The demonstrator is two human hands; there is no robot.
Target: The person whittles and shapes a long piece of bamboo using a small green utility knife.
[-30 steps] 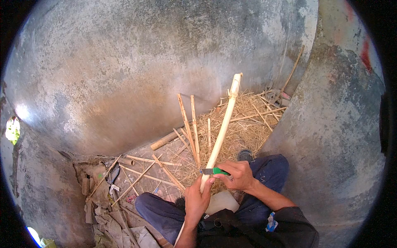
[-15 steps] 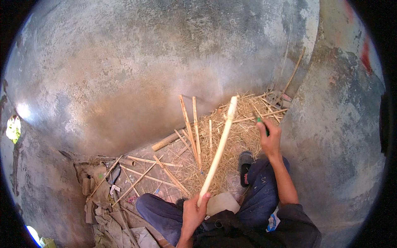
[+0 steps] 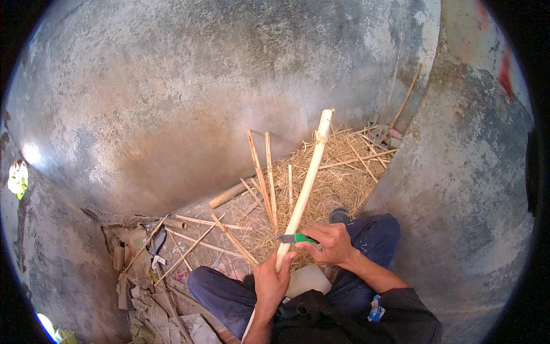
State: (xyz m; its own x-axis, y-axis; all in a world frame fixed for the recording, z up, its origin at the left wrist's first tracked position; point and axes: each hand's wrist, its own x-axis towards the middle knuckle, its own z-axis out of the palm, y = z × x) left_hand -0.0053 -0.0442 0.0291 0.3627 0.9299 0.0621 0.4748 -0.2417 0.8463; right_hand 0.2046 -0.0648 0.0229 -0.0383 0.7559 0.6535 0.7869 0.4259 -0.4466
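A long pale bamboo strip [image 3: 309,183] slants up and away in front of me, with a knotty ring near its far end. My left hand [image 3: 274,281] grips its lower part, thumb along the strip. In my right hand [image 3: 327,243] is a knife [image 3: 301,237] with a green handle, the fingers wrapped round it. The short dark blade lies across the strip just above my left thumb. Whether the edge has bitten into the bamboo cannot be made out. Below the hands, a pale block-like thing [image 3: 309,282] rests between my legs, partly hidden.
Straw-like shavings [image 3: 349,166] cover the floor ahead. Several split strips [image 3: 271,178] lean on the wall [image 3: 189,103], and a bamboo pole [image 3: 226,196] lies at its foot. More sticks [image 3: 197,252] and crumpled sacking [image 3: 154,312] lie to the left. Another wall [image 3: 458,189] stands close on the right.
My right hand has brought the knife down and left, from beside the strip's upper part onto its lower part. The strip has shifted up through my left hand, its far end now higher.
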